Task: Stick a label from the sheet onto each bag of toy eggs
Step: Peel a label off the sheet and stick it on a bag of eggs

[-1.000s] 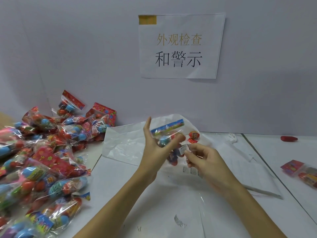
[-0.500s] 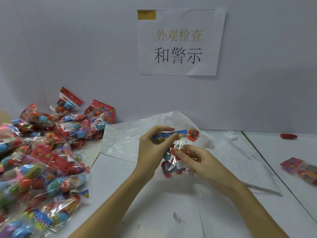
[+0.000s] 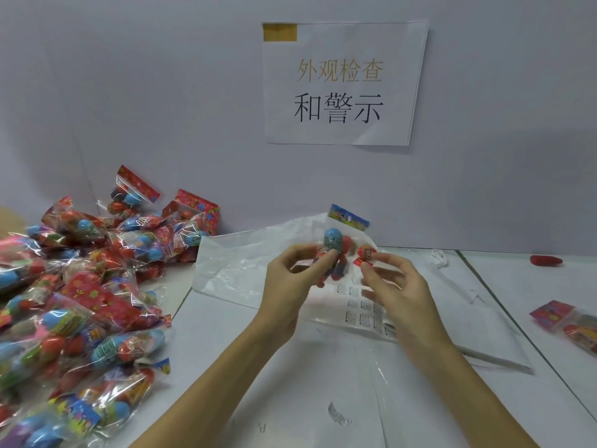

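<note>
The person's left hand point(image 3: 292, 286) pinches a bag of toy eggs point(image 3: 336, 250) between thumb and curled fingertips and holds it upright above the table, blue header card on top. The right hand point(image 3: 392, 286) is just right of the bag with its fingers loosely curled and slightly spread; whether they touch the film or hold a label cannot be told, and blur hides any label on the bag.

Directly under the fingers of both hands lies the label sheet point(image 3: 363, 310), printed warning labels showing through a clear plastic cover on the white table point(image 3: 484, 286). Just beyond the right fingertips sits a small red item point(image 3: 366, 255), too small to identify. Well left of the left hand is the pile of bagged eggs point(image 3: 80, 302); far right of the right hand lies one separate bag point(image 3: 568, 321).

Risks, as judged:
- The pinch takes only a little film, so the bag may swing or slip, and a label pressed onto slack, rounded film could crease or sit crooked.
- A label peeled from beneath the glossy cover could fold onto itself or cling to a fingertip.
- No clear line separates labelled from unlabelled stock; a bag set back toward the pile could be missed or labelled twice.

Farthest off, a paper notice point(image 3: 342, 82) hangs on the wall.
</note>
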A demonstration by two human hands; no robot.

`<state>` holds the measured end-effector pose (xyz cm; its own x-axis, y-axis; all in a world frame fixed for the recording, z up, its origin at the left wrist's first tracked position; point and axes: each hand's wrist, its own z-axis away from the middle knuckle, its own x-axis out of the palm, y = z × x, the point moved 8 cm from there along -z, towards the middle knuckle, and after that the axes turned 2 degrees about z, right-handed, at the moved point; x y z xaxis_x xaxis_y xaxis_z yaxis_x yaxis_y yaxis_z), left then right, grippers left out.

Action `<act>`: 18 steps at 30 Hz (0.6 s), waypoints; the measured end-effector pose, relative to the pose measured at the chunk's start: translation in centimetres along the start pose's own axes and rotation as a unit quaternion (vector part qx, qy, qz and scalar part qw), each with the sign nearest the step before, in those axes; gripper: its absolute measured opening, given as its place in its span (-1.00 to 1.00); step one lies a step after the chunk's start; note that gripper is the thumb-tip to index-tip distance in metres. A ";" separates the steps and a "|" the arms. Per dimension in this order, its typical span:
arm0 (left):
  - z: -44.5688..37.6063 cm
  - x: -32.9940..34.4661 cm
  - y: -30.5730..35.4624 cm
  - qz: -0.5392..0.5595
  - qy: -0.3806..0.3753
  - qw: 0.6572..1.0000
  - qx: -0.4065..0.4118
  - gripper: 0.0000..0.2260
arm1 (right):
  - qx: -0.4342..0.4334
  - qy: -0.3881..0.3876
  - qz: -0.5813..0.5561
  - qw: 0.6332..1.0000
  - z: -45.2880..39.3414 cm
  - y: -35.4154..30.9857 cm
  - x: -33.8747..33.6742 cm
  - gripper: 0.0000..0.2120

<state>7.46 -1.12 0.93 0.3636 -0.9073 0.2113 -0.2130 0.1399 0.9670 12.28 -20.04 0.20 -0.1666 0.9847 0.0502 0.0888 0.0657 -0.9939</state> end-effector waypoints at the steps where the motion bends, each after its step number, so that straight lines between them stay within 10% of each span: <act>1: 0.1 -0.4 0.6 -0.042 0.024 0.998 0.042 -0.75 | 0.003 -0.028 -0.019 0.999 0.1 0.2 0.7 -0.69; 6: 1.1 2.5 1.4 -0.092 -0.119 0.981 0.120 -0.93 | -0.010 -0.134 -0.070 0.988 0.6 -0.3 3.0 -0.59; 10: 0.7 1.0 2.3 -0.131 -0.017 0.980 0.152 -0.82 | -0.011 -0.084 -0.013 0.996 -0.2 0.1 1.3 -0.55; 13: 0.0 0.3 0.8 -0.139 0.006 0.990 0.024 -0.48 | -0.021 -0.111 0.024 0.993 -0.2 0.2 1.4 -0.54; 18: -0.3 0.3 -0.5 0.069 -0.056 0.994 -0.059 -0.76 | -0.018 -0.157 0.050 0.986 0.2 0.8 2.6 -0.61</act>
<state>7.99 -1.36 0.58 0.2334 -0.9141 0.3317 -0.1426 0.3053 0.9415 11.76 -17.45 -0.51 -0.4507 0.8885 -0.0856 0.1543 -0.0169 -0.9879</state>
